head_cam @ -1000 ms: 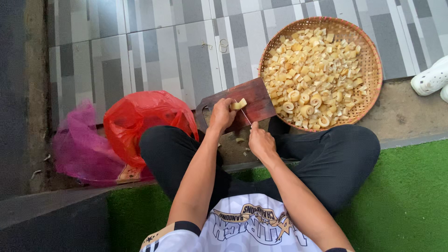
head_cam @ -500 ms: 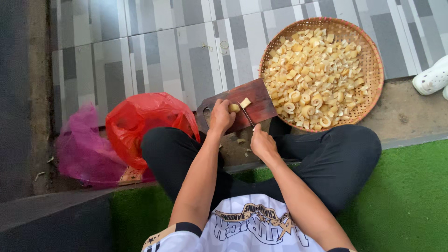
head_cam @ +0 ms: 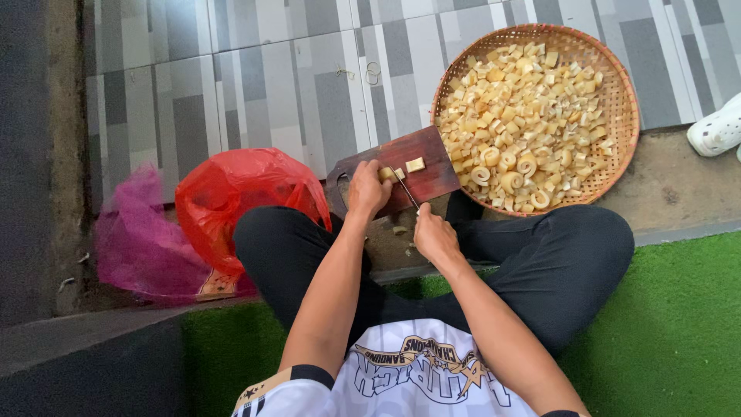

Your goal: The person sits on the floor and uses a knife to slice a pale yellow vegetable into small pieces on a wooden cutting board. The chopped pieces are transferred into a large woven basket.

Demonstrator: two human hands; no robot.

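Note:
A dark reddish wooden cutting board (head_cam: 432, 158) lies on the floor in front of my crossed legs. My left hand (head_cam: 367, 189) presses a pale yellow piece (head_cam: 386, 174) down on the board. My right hand (head_cam: 434, 235) grips a small knife (head_cam: 406, 189), its blade standing against that piece. A cut yellow chunk (head_cam: 415, 164) lies on the board just beyond the blade.
A round woven basket (head_cam: 621, 100) with several yellow cut pieces sits at the right of the board. A red plastic bag (head_cam: 239, 197) and a purple plastic bag (head_cam: 139, 243) lie at my left. Grey tiles lie ahead, green turf (head_cam: 679, 324) under me, a white shoe (head_cam: 718, 131) far right.
Both hands have stayed at the board; the knife blade has shifted slightly and a cut chunk now lies apart from the held piece.

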